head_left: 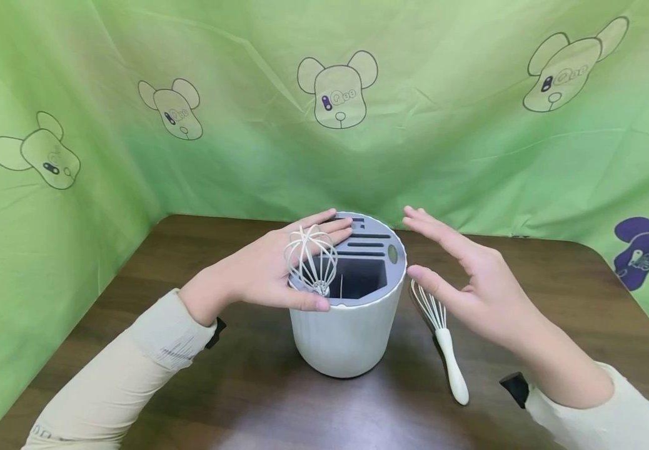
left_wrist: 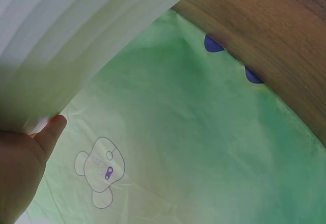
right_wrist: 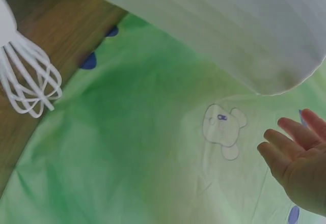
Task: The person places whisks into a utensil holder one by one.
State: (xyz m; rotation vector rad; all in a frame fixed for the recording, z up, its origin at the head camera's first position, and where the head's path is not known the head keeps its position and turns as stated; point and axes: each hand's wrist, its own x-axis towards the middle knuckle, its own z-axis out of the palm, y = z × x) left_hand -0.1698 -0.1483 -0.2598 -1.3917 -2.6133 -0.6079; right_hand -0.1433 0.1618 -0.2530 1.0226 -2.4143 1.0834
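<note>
A white round utensil holder with a grey slotted top stands upright on the table. One whisk is upright in its large opening, wire head up and handle hidden inside. My left hand rests on the left of the top, fingers reaching over the grey insert and thumb along the front rim. To the right of the holder, my right hand is raised with fingers extended, holding nothing. Below it a second white whisk lies on the table, its wires partly behind the thumb.
The dark wooden table has rounded back corners. A green cloth with printed bear heads hangs behind it and at both sides. Narrow slots and an oval green mark show on the holder's top.
</note>
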